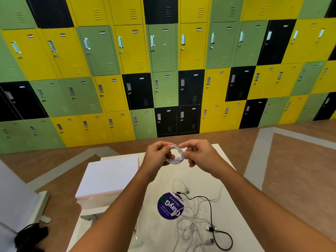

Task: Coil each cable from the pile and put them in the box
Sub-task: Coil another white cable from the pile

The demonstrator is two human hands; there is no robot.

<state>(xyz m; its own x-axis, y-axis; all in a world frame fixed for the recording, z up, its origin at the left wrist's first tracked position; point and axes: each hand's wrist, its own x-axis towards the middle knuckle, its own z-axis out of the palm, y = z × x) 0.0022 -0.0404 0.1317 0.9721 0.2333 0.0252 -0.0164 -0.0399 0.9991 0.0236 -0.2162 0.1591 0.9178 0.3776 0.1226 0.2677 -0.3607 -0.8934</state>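
Above the far end of the smooth white table (156, 237), two hands hold one thin white cable (174, 160) wound into a small round coil: the left hand (157, 154) grips the loops with curled fingers, and the right hand (201, 154) pinches the coil at its plug end. Nearer lies the pile (190, 220), one glossy black cable (211, 211) looped through a tangle of white ones too knotted to count, partly over one round purple sticker (168, 206). Left of it sits one flat-topped rectangular white box (109, 176), with yellow, green and black metal lockers (163, 51) behind.
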